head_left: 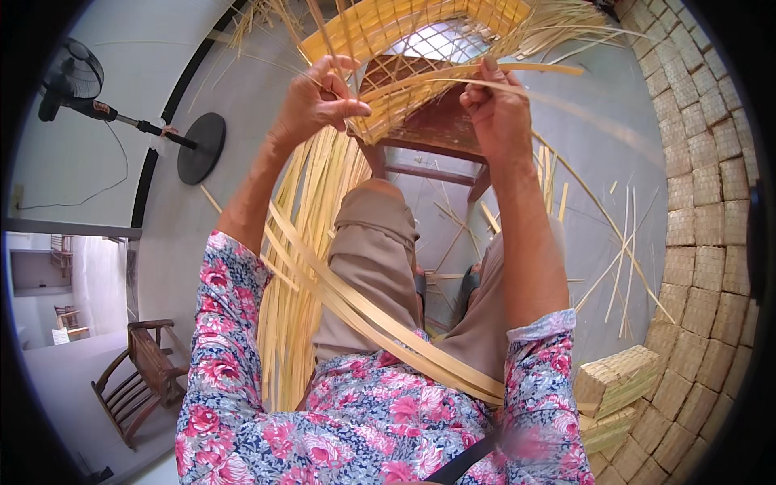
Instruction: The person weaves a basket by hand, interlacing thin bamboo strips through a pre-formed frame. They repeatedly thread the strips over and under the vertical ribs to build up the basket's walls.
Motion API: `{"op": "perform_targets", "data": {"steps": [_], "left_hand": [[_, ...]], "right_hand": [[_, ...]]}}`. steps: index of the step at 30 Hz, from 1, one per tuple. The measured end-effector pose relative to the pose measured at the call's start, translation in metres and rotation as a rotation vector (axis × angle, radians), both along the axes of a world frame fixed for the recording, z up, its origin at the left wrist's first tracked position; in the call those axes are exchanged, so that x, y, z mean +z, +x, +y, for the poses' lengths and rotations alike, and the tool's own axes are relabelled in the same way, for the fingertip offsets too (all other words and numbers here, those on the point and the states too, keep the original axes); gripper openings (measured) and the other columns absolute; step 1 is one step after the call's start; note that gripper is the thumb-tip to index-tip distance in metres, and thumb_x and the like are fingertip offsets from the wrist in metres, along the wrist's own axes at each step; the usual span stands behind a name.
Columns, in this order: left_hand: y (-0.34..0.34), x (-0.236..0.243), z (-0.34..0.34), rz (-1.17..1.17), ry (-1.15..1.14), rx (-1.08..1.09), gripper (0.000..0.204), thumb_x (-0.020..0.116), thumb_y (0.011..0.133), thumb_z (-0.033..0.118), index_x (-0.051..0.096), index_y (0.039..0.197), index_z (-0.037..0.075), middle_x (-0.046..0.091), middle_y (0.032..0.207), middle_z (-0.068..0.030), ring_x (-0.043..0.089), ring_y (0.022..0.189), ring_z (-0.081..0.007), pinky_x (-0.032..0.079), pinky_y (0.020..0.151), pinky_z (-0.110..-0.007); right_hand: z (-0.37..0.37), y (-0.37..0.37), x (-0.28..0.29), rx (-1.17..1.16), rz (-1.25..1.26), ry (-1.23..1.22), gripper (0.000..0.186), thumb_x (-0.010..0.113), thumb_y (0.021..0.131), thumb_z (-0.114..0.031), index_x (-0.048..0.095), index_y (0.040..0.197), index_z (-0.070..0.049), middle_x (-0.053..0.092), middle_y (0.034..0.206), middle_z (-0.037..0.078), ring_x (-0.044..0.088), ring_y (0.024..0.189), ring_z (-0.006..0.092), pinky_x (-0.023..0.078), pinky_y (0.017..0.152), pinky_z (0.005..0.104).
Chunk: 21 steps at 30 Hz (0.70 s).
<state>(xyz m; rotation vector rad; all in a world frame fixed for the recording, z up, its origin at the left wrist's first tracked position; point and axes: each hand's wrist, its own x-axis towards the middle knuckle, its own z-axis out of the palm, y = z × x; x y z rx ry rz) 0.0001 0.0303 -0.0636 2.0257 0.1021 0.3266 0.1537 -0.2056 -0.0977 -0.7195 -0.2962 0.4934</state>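
Observation:
An openwork basket [343, 34] of yellow bamboo strips rests on a dark red wooden stool in front of my knees. At its near left corner, the fingers of my left hand [322, 101] curl in around the lattice strips, the thumb pointing right along the edge. My right hand [495, 109] pinches a long, pale bamboo strip [546, 69] between thumb and fingers at the basket's right side. This strip runs leftward across the near side of the lattice toward my left hand. Another thin strip trails off to the right, blurred.
Long flat strips [283, 323] lie in a bundle by my left leg, and some bend across my lap [412, 343]. The stool [440, 129] stands before me. Stacked woven blocks [687, 267] line the right. A fan [202, 148] and wooden chair [145, 372] are left. Loose strips litter the floor.

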Motion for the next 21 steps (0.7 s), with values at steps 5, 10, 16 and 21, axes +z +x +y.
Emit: {"op": "perform_targets", "data": {"steps": [5,10,16,21], "left_hand": [[-0.005,0.0,0.016,0.018,-0.049,-0.016,0.068,0.086,0.08,0.006,0.051,0.138,0.005,0.069,0.087,-0.0038,0.066,0.064,-0.0074,0.054,0.055,-0.019],[-0.021,-0.008,-0.003,-0.245,0.061,0.183,0.077,0.088,0.077,0.007,0.046,0.142,0.007,0.064,0.113,-0.0088,0.067,0.079,-0.0097,0.057,0.066,-0.02],[-0.031,-0.058,-0.044,-0.333,-0.155,0.563,0.103,0.086,0.08,0.047,0.028,0.153,0.002,0.045,0.143,-0.0229,0.049,0.132,-0.0318,0.05,0.104,-0.044],[0.005,-0.069,-0.052,-0.512,-0.306,0.641,0.065,0.057,0.104,0.036,0.03,0.149,-0.003,0.05,0.134,-0.0119,0.049,0.117,-0.0173,0.038,0.104,-0.031]], "right_hand": [[0.013,0.006,-0.014,-0.038,0.293,-0.183,0.017,0.074,0.095,-0.016,0.059,0.09,-0.008,0.058,0.072,0.0,0.053,0.057,0.0093,0.048,0.052,0.0261],[0.022,0.01,-0.026,-0.032,0.295,-0.177,0.018,0.074,0.095,-0.017,0.06,0.098,-0.007,0.062,0.076,0.002,0.058,0.057,0.0097,0.054,0.054,0.0274],[0.023,0.005,-0.021,-0.036,0.228,-0.216,0.017,0.072,0.096,-0.019,0.06,0.097,-0.008,0.062,0.076,0.001,0.058,0.058,0.0096,0.053,0.055,0.0272],[0.019,-0.018,-0.009,-0.038,0.124,-0.252,0.017,0.072,0.097,-0.02,0.063,0.091,-0.007,0.063,0.076,0.002,0.058,0.058,0.0099,0.053,0.057,0.0274]]}}
